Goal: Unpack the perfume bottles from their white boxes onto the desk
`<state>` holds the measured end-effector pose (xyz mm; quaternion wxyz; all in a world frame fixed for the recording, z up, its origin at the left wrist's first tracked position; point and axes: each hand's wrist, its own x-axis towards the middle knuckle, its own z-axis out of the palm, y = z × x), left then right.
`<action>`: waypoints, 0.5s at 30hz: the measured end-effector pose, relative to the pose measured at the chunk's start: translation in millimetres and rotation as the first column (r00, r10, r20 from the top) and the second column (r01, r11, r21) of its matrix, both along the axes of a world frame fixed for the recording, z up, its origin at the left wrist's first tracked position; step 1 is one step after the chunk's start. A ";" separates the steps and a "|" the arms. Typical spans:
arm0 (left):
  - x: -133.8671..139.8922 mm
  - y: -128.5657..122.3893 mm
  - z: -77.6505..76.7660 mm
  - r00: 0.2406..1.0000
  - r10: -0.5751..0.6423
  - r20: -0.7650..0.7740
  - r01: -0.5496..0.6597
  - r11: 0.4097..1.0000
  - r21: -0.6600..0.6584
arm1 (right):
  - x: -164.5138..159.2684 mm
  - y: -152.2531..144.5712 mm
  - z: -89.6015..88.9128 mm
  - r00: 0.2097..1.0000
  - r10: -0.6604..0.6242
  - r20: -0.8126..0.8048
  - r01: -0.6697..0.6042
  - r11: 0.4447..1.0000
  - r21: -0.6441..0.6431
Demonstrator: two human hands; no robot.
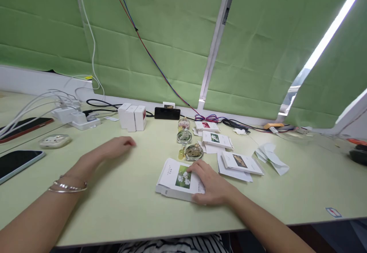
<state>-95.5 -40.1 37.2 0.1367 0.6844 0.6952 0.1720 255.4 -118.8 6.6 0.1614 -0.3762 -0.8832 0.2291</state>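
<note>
My right hand point(210, 184) is closed on the right end of a flat white box point(169, 174) with a picture of white blossoms, which lies on the table. Slightly blurred, my left hand point(117, 148) hovers over the table to the left, near three upright white boxes point(132, 117); its fingers are smeared and partly hidden. Beyond the held box are round glass perfume bottles: one with a dark pattern point(194, 152), a clear one point(184, 136) and a pinkish one point(184, 124). Three flat picture boxes lie to their right, showing brown point(242, 162), white point(216, 139) and red point(207, 126) pictures.
Crumpled white paper point(272, 159) lies at the right. A black phone point(167, 113) leans at the back. Power strips with white cables point(82, 119), phones point(18, 163) and an earbud case point(55, 141) occupy the left side. Cables point(235, 124) run along the wall.
</note>
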 end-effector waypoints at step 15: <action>78.8 -38.7 -2.4 0.630 -0.381 0.677 0.571 0.818 -0.072 | -10.5 -0.5 -12.7 0.970 -0.047 -0.238 0.065 0.995 0.072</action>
